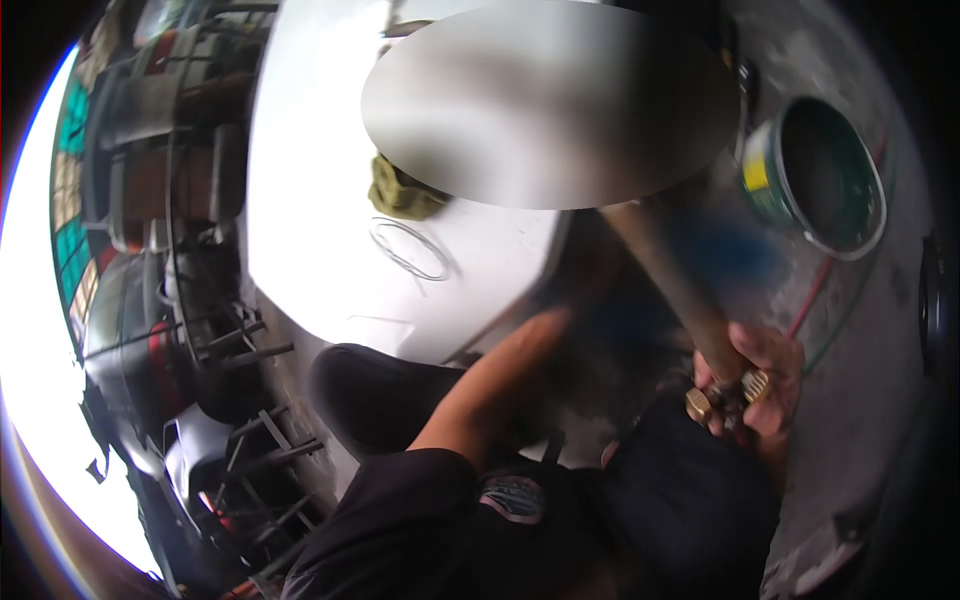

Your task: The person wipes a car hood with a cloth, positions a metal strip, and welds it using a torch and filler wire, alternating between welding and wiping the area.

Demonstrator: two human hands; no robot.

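Note:
My right hand [770,375] is closed around the valve end of a gas torch [670,270], where two brass knobs [728,395] show beside the fingers. The torch's long brownish body slants up and left until a blurred oval covers it. My left forearm [500,375] reaches forward beside a white panel [480,270]. The left hand is lost in shadow and motion blur, so its fingers cannot be made out. A thin wire coil [412,250] and a crumpled olive-green cloth [400,190] lie on the panel.
A green bucket [765,185] with a yellow label stands at the right on the grey floor. A red hose [808,300] and a green hose [850,310] run past it. Vehicle seats and metal frames [250,350] line the left side. A blurred blue thing [725,250] lies beyond the torch.

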